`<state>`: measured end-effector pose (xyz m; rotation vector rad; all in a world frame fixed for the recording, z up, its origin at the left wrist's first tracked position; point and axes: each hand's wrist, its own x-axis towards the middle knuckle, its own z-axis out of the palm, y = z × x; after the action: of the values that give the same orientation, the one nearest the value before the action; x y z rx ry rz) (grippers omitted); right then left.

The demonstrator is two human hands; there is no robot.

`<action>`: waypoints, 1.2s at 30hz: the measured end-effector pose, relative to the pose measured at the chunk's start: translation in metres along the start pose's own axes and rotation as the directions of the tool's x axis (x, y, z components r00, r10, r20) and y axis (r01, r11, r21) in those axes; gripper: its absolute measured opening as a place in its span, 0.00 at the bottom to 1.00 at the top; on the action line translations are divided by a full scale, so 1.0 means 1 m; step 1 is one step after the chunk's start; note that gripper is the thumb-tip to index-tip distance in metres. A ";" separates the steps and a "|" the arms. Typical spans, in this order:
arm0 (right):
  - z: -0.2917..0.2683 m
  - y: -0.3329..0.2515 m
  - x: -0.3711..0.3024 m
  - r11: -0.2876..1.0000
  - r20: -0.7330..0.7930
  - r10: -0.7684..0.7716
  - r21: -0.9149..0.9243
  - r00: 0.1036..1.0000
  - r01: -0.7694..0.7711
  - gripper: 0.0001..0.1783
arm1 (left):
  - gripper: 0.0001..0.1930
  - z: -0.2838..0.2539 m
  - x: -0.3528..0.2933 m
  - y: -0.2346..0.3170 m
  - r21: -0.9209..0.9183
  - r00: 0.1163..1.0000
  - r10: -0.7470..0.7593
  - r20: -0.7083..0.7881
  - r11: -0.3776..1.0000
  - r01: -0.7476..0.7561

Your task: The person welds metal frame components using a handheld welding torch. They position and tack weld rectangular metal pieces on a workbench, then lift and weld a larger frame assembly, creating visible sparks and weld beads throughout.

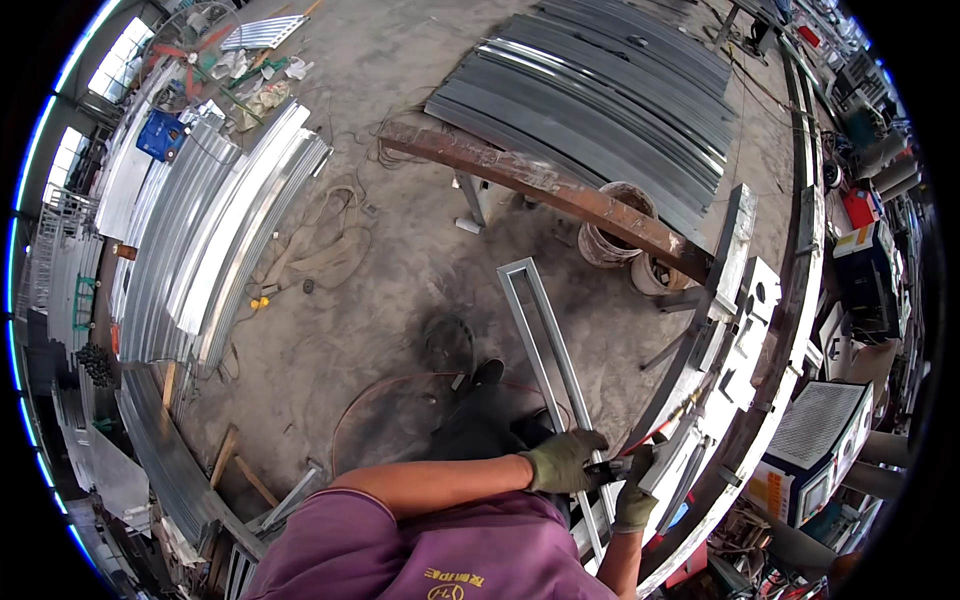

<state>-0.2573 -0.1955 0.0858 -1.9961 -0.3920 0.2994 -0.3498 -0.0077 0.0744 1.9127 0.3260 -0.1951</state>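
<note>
Both my hands wear green work gloves and are close together at the lower middle right. My left hand [565,462] comes across from the left, fingers curled by a dark hand tool [608,469]. My right hand [636,492] is closed around the tool's other side. The tool's exact kind cannot be made out, and gloves hide part of it. A thin red line runs up and right from beside it. Beneath my hands, a long, narrow metal frame [530,325] slants away from me, its closed end pointing outward above the floor.
A long steel workbench [735,350] curves along my right, with a boxy machine [820,440] beyond it. A rusty beam [530,175] crosses ahead, beside buckets [608,246]. Stacked metal panels [590,100] lie farther off, more sheets [215,240] at left. A hose [345,415] loops across the floor.
</note>
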 end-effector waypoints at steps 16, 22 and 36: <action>0.126 -0.064 0.006 0.935 0.160 -0.160 -0.290 0.974 0.202 0.15 | 0.51 -0.187 0.060 -0.169 0.174 0.696 -0.165 -0.698 0.904 0.389; 0.142 -0.088 0.007 0.972 0.150 -0.131 -0.175 0.980 0.156 0.10 | 0.48 -0.188 0.065 -0.184 0.207 0.750 -0.112 -0.652 0.925 0.318; 0.092 -0.033 0.003 0.865 0.130 0.099 0.479 0.987 -0.150 0.21 | 0.33 -0.105 -0.071 -0.140 0.166 0.895 -0.444 -0.049 0.880 0.445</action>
<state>-0.2940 -0.1049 0.0755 -1.5112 -0.2209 0.5295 -0.4636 0.1270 0.0083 1.9854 0.7795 -0.5356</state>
